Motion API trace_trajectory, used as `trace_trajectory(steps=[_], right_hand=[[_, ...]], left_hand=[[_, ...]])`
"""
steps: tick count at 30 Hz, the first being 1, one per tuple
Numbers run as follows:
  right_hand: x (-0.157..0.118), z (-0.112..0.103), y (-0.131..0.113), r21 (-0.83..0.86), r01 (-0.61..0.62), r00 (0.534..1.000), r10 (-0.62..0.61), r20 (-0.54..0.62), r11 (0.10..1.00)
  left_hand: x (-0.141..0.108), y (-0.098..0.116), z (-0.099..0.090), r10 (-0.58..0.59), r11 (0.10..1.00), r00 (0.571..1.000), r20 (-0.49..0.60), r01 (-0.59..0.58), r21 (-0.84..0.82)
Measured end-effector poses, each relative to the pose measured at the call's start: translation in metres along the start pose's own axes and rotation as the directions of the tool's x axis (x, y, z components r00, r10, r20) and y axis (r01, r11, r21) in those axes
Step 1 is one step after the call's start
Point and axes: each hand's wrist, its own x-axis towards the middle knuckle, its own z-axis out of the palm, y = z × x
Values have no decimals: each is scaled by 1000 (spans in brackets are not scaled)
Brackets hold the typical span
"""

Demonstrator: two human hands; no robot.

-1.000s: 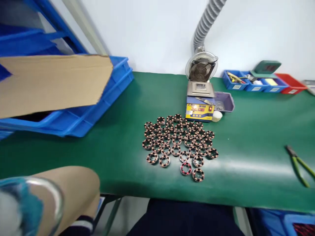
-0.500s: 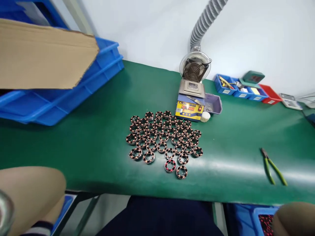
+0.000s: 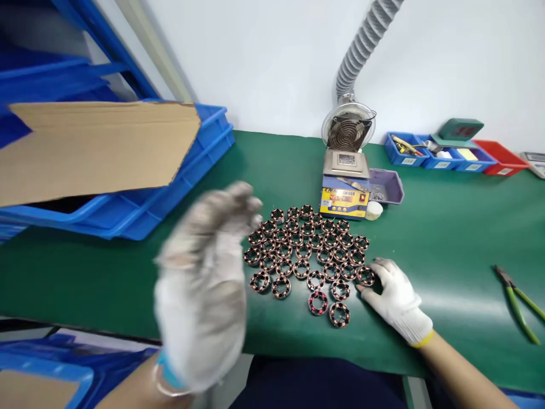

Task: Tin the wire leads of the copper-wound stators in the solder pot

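Note:
A cluster of small copper-wound stators (image 3: 304, 251) covers the middle of the green table. My right hand (image 3: 394, 298), in a white glove, rests at the cluster's right edge. Its thumb and fingers close around one stator (image 3: 365, 276) lying on the table. My left hand (image 3: 204, 278), in a stained white glove, is raised to the left of the cluster. Its fingers are bent and smeared by motion, so what they hold, if anything, does not show. One stator (image 3: 318, 303) with red windings lies at the near side, beside another copper one (image 3: 339, 314).
Behind the cluster stands a solder pot (image 3: 344, 187) under a fan (image 3: 347, 133) and grey hose. A purple tray (image 3: 394, 184) sits next to it. Green-handled cutters (image 3: 517, 304) lie at right, small bins (image 3: 406, 150) at the back. Blue crates (image 3: 213, 136) and cardboard (image 3: 106, 147) occupy the left.
Both hands have come over the table from its near side. My right hand has reached a stator at the right edge. The view has shifted left, so the table things appear farther right.

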Motion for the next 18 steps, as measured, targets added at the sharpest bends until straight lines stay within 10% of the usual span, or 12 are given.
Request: trace_trajectory(steps=[3, 10, 14, 18], right_hand=[[-5, 2, 3, 49, 7, 997, -3, -80, 999], [14, -32, -51, 165, 92, 963, -45, -267, 982], [36, -41, -90, 249, 55, 970, 8, -244, 967], [42, -39, -96, 600, -46, 998, 12, 60, 799]], left_hand=[[-18, -28, -9, -185, 974, 961, 207, 151, 169], [-69, -74, 25, -700, 712, 628, 339, 652, 262], [-58, -83, 39, -722, 681, 626, 294, 719, 142], [-32, -84, 21, -749, 636, 576, 326, 763, 114]])
